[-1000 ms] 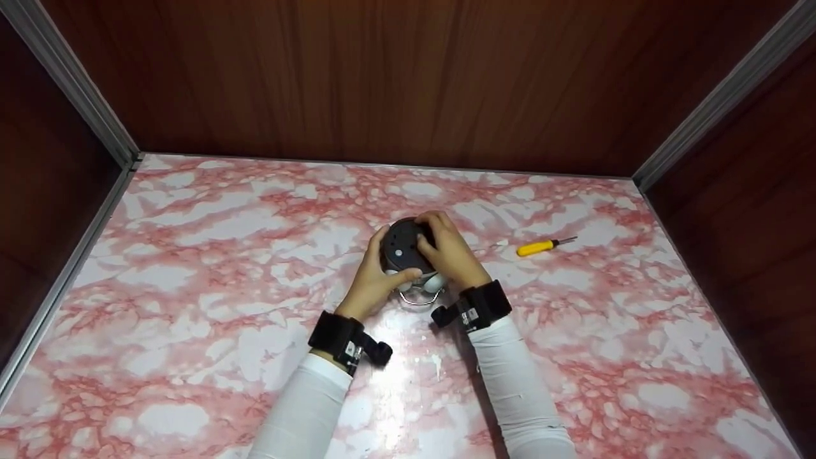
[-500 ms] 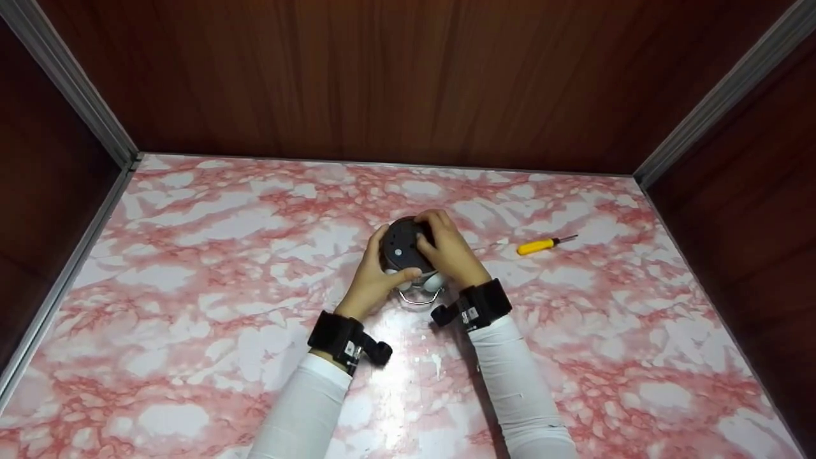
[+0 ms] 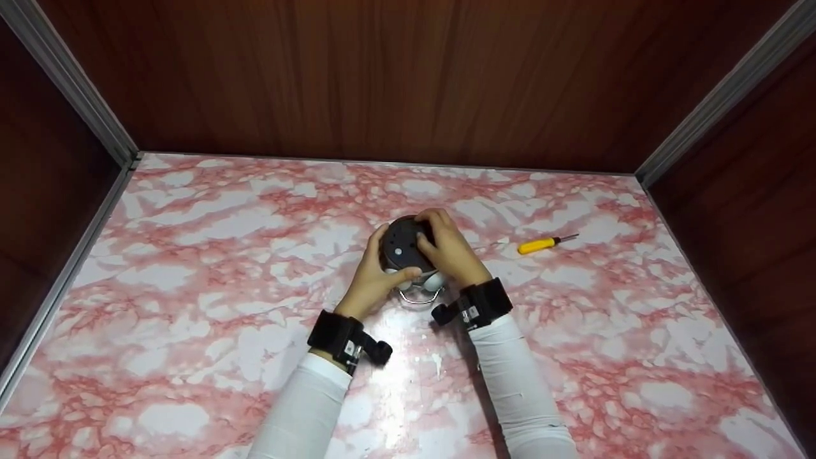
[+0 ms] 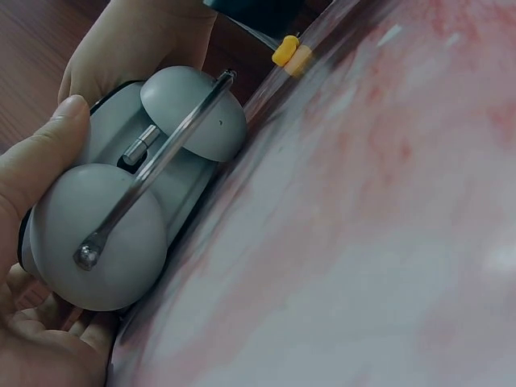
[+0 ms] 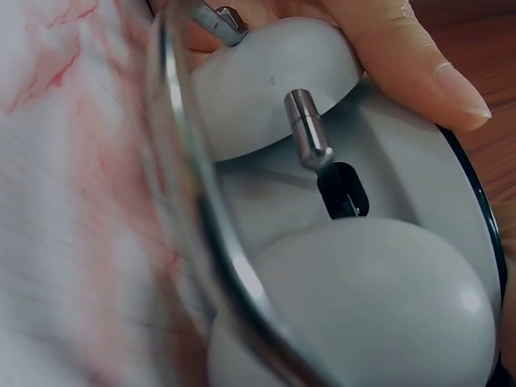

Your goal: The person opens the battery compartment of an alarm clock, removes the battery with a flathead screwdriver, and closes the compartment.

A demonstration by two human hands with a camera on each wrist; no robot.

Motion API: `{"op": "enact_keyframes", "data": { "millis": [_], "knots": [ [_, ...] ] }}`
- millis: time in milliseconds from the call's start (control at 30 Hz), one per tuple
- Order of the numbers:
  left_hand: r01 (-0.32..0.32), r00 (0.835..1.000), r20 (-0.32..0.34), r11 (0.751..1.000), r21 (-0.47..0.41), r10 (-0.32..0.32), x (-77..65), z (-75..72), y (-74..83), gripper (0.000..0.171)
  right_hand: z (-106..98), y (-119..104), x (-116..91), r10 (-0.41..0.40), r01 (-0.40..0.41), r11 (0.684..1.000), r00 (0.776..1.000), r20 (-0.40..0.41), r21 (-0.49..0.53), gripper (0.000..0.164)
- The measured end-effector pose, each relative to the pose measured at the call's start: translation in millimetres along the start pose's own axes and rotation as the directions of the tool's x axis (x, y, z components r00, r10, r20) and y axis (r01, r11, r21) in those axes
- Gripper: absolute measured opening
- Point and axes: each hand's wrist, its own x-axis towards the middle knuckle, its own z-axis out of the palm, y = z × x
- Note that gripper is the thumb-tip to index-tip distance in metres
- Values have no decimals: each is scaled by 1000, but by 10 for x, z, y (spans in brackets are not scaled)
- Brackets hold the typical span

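A twin-bell alarm clock [image 3: 403, 245] lies face down on the table, its dark back up and its bells and wire handle toward the person. In the left wrist view its pale grey bells [image 4: 97, 234], the small hammer between them and the metal handle [image 4: 153, 165] show close up. My left hand [image 3: 370, 280] grips the clock's left side, thumb over the bell-side edge. My right hand [image 3: 449, 248] is on the right part of the back, fingers bent there; what its fingertips touch is hidden. The right wrist view shows the left thumb [image 5: 419, 64] on the casing.
A screwdriver with a yellow handle [image 3: 537, 245] lies to the right of the clock, its shaft pointing right. Dark wood-look panels [image 3: 395, 83] enclose the pink and white marbled table [image 3: 210, 306] at the back and sides.
Almost nothing differs. Both hands keep their places on the alarm clock, and the view has shifted very slightly.
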Motion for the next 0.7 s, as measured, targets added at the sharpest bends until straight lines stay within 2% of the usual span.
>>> {"op": "enact_keyframes", "data": {
  "millis": [300,533,700],
  "knots": [
    [-2,1000,4,1000,-31,2,4,4,-2,109,0,-11,-8,-1,1,1000,1000,-19,11,34],
    [-5,1000,-12,999,-48,5,11,17,-8,107,45,22,-31,-19,24,998,995,-95,52,36],
    [-2,1000,-8,998,-63,2,10,28,-6,107,65,42,-48,-37,44,998,988,-150,44,35]
  ]
}}
